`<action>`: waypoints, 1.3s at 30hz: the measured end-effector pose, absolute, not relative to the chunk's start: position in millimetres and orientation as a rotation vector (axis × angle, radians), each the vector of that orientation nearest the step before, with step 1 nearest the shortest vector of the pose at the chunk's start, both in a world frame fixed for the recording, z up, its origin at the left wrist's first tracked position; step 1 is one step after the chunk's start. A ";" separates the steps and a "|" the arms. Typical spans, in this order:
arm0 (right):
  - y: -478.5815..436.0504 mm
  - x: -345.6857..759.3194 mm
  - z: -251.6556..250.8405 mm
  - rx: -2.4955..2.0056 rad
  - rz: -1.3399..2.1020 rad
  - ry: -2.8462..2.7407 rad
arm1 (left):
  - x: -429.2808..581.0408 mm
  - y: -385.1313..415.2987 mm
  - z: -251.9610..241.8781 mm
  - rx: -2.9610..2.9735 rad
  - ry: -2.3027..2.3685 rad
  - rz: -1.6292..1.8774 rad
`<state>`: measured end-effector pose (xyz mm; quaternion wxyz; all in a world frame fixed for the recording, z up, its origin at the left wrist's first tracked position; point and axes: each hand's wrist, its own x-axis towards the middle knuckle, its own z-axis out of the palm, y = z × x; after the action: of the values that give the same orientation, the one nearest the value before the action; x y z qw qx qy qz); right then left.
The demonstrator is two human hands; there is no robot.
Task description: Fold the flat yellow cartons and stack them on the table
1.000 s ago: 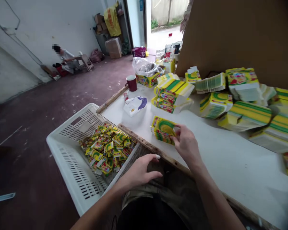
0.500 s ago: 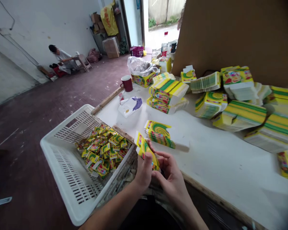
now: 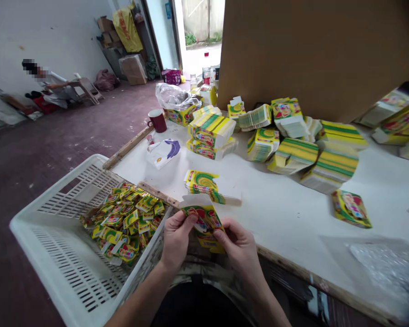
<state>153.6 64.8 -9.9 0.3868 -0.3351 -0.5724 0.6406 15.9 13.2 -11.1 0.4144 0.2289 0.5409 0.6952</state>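
Between my hands, over the table's front edge, is a yellow and green printed carton (image 3: 204, 219) with a pale flap raised at its top. My left hand (image 3: 178, 236) pinches its left side, thumb in front. On the right side, my right hand (image 3: 236, 240) grips the carton between thumb and fingers. Just behind it lies a small stack of flat cartons (image 3: 204, 182) on the white table (image 3: 276, 209). To the left, a white plastic basket (image 3: 59, 227) holds a heap of small yellow-green packets (image 3: 126, 227).
Bundles of flat cartons (image 3: 293, 154) line the table's back, before a brown board (image 3: 293, 54). A maroon mug (image 3: 157, 121), a white-purple packet (image 3: 163, 153) and a bag-lined box (image 3: 180, 114) stand at the left. One carton (image 3: 351, 209) lies right. A person (image 3: 54, 86) sits far left.
The view has swung right. The carton has turned from narrow and slanted to showing its broad face. My hands have moved apart to its two sides.
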 end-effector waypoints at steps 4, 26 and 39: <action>72.6 173.7 3.2 -0.789 1.321 -1.763 | -9.9 12.8 17.8 0.768 1.184 1.684; 62.9 161.9 2.6 -0.632 2.285 -0.996 | 12.1 5.7 6.0 1.999 1.665 0.853; 57.0 165.3 -15.0 -0.628 1.154 -2.090 | 12.9 7.3 10.3 1.668 1.801 0.985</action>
<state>165.3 57.0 -15.0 0.3303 -0.2400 -0.7991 0.4413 12.9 7.3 10.3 0.2458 0.6112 0.6601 0.3609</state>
